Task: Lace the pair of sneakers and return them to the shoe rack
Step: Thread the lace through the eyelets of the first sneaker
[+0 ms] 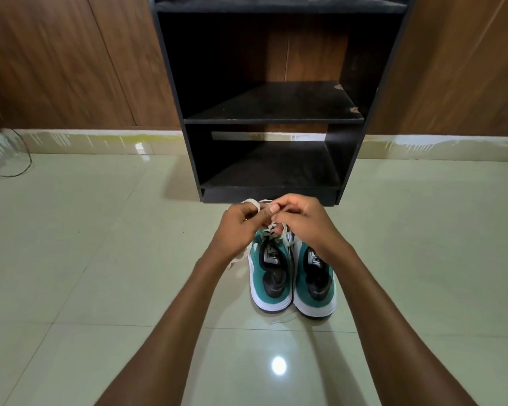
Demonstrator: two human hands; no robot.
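Both hands, left hand (pixel 241 219) and right hand (pixel 296 218), pinch the lace (pixel 251 204) at frame centre over the left sneaker (pixel 272 276); pull evenly, keeping it flat.

The floor (pixel 100 230) is laid in large glossy pale tiles with thin grout lines, and a round spot of light glares off the tile nearest the camera. Two sneakers stand on it side by side — the left sneaker (pixel 269 276) and the right sneaker (pixel 316 281) — teal and white, touching along their inner edges, heels toward the camera and toes toward the shoe rack (pixel 272 121). The black rack stands on the same tiles just beyond them, backed against the wood-panelled wall. A loose whitish lace end (pixel 282 320) lies on the tile just behind the heels. At far left a thin dark cable (pixel 27 159) curls across the floor near the skirting.
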